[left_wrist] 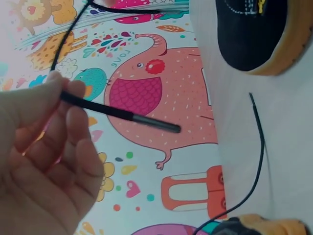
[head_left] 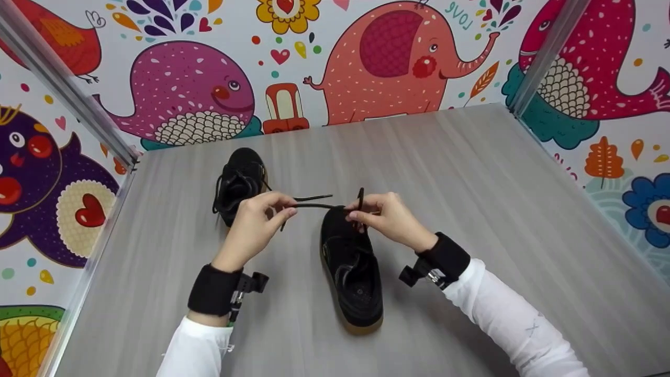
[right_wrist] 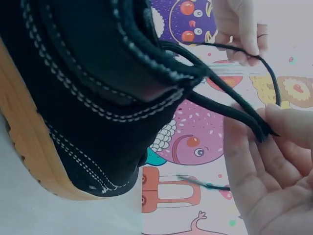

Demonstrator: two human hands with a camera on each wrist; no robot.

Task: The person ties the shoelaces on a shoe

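Note:
A black shoe [head_left: 334, 251] with a tan sole stands upright, its toe facing away from me. Above its toe, my left hand [head_left: 250, 228] pinches one end of its black shoelace [head_left: 316, 206]. The tip [left_wrist: 156, 123] sticks out past the thumb and fingers in the left wrist view. My right hand [head_left: 395, 217] pinches a doubled part of the lace [right_wrist: 227, 90] between thumb and fingers, close to the shoe. The lace stretches between both hands. Whether a knot lies under the right thumb, I cannot tell.
A second black shoe [head_left: 247, 158] stands farther off to the left, partly behind my left hand. One of its loose laces [head_left: 318, 197] trails right toward the nearer shoe. The grey wood-look surface [head_left: 460, 167] is bounded by cartoon-printed panels [head_left: 293, 57] at the back and sides.

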